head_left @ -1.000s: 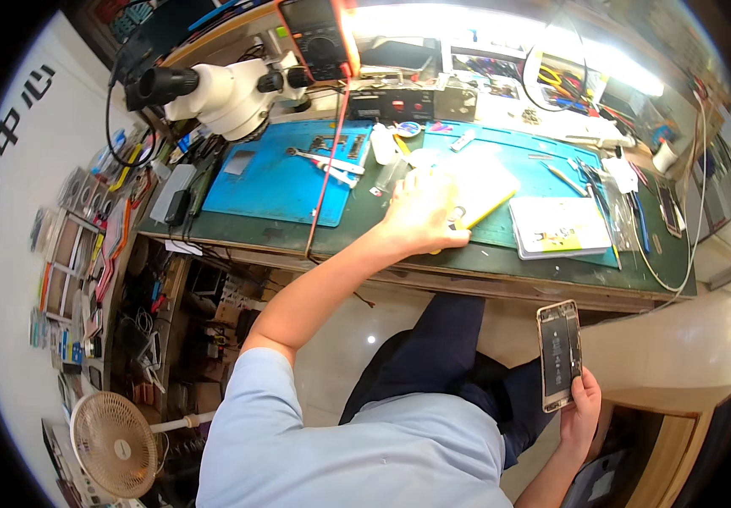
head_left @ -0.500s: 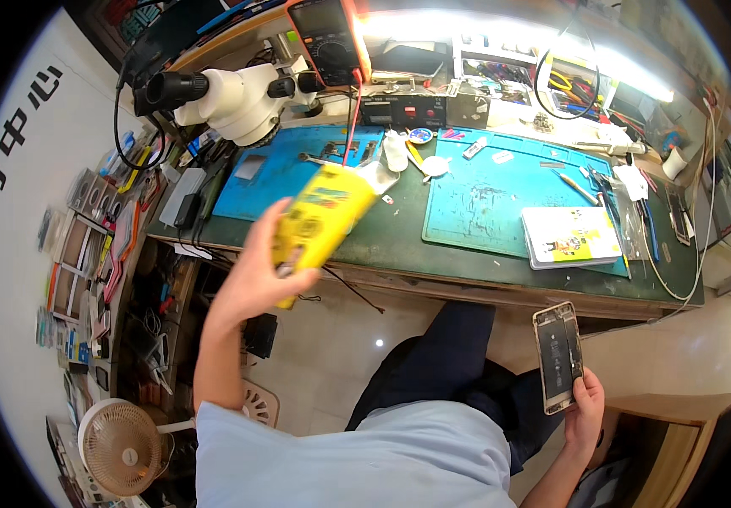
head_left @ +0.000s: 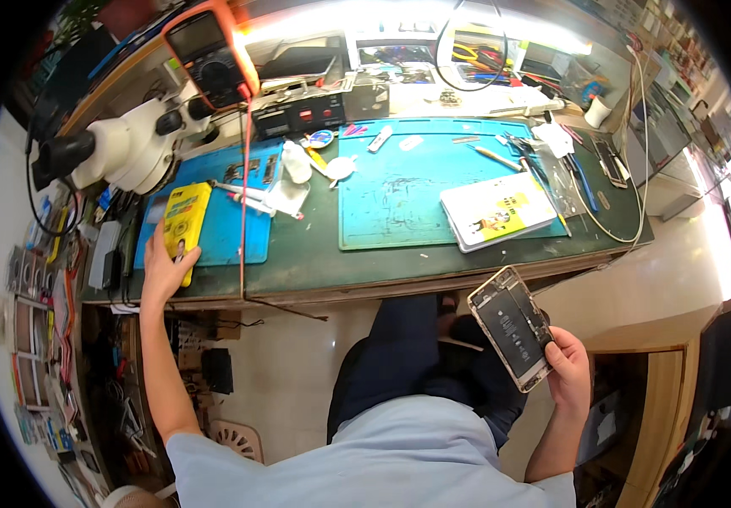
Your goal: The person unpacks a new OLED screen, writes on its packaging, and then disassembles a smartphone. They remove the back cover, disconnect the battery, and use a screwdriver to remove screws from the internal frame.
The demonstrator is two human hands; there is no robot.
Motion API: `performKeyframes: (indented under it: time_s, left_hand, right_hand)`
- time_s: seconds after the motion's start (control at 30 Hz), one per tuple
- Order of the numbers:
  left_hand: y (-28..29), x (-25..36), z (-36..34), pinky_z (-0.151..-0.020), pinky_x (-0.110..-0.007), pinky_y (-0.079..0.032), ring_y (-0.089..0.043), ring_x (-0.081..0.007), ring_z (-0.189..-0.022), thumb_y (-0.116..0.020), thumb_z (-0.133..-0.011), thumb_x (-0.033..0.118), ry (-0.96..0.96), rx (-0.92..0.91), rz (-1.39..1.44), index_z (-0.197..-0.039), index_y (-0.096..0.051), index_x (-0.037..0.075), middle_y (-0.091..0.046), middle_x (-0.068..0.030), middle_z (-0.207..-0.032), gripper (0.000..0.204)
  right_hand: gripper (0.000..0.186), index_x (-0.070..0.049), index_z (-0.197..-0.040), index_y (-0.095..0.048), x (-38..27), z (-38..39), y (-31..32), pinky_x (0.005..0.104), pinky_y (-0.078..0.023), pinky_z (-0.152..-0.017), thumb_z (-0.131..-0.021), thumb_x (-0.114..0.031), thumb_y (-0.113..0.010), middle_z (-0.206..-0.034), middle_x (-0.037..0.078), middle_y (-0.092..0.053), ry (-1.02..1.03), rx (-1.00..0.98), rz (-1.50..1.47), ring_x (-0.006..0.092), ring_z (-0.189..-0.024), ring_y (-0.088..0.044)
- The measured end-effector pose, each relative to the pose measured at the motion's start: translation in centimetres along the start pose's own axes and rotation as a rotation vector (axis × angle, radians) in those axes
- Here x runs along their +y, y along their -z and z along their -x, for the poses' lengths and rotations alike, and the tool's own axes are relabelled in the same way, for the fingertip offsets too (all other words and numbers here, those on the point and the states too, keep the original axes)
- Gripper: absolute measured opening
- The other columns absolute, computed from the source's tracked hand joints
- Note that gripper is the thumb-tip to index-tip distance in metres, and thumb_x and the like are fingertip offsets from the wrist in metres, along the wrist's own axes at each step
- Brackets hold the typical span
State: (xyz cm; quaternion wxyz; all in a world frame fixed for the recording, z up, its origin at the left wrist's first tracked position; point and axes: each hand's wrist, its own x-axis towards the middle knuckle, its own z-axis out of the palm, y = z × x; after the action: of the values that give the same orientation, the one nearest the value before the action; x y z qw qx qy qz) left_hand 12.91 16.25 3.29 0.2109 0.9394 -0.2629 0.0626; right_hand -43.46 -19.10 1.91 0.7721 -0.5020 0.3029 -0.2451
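Observation:
My left hand [head_left: 166,267] is closed around the lower end of a yellow box [head_left: 187,222] with printing on it. The box is at the blue mat [head_left: 257,240] on the left of the bench; I cannot tell whether it rests on it. In front of the bench edge, my right hand [head_left: 568,362] grips an opened smartphone [head_left: 511,328] by its lower right side. The phone is tilted, with its dark battery and inner parts showing. A white box with a yellow-green printed lid [head_left: 501,210] lies on the right-hand blue mat [head_left: 382,222].
A white microscope [head_left: 124,151] stands at the back left, beside an orange-rimmed multimeter [head_left: 210,61] with a hanging red lead [head_left: 247,186]. A white bottle [head_left: 296,162] and small dish [head_left: 342,168] sit mid-bench. Tweezers and pen-like tools lie right, near a looping white cable [head_left: 611,240].
My left hand has carried the yellow box from in front of the bench to its left mat. My right hand still holds the phone, now tilted more. The whole view has shifted.

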Motion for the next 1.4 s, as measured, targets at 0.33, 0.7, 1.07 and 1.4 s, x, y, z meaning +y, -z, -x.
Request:
performKeyframes:
  time_s: [0.33, 0.7, 1.07, 1.4]
  left_hand:
    - [-4.3, 18.6, 1.0, -0.099, -0.045, -0.046, -0.057, -0.0328, -0.119, -0.083, -0.08, 0.022, -0.591, 0.143, -0.031, -0.129, -0.06, 0.003, -0.063, -0.0133, -0.126, 0.057]
    - [-5.8, 20.6, 0.7, -0.095, -0.046, -0.043, -0.059, -0.0341, -0.106, -0.078, -0.079, 0.019, -0.324, 0.191, -0.285, -0.137, -0.049, -0.002, -0.063, -0.0174, -0.117, 0.068]
    - [-5.2, 21.7, 0.4, -0.104, -0.045, -0.046, -0.058, -0.0371, -0.124, -0.07, -0.094, 0.023, -0.21, 0.275, -0.104, -0.144, -0.045, -0.002, -0.058, -0.0233, -0.137, 0.062]
    - [-7.0, 32.2, 15.6, -0.09, -0.047, -0.062, -0.067, -0.0289, -0.114, -0.052, -0.105, 0.013, 0.411, -0.858, 1.611, -0.146, -0.036, -0.002, -0.06, -0.0187, -0.131, 0.047]
  right_hand:
    - [0.048, 0.009, -0.122, -0.061, -5.3, -6.2, 3.7, 0.0285, -0.053, -0.087, -0.092, -0.026, -0.075, -0.113, 0.013, -0.071, 0.155, 0.022, 0.025, 0.0164, -0.098, -0.068]
    - [0.049, 0.01, -0.14, -0.047, -7.4, -12.7, 9.6, 0.0344, -0.053, -0.098, -0.102, -0.017, -0.06, -0.129, 0.018, -0.064, 0.308, -0.03, -0.046, 0.0227, -0.113, -0.066]
    - [0.041, 0.008, -0.129, -0.06, -7.6, -10.3, 7.5, 0.0288, -0.051, -0.093, -0.098, -0.017, -0.065, -0.116, 0.011, -0.071, 0.14, -0.029, 0.052, 0.0152, -0.104, -0.066]
    - [0.042, 0.0, -0.132, -0.061, -6.5, -12.5, -3.2, 0.0293, -0.053, -0.084, -0.1, -0.026, -0.067, -0.112, 0.009, -0.072, -0.017, -0.704, 0.464, 0.0128, -0.096, -0.066]
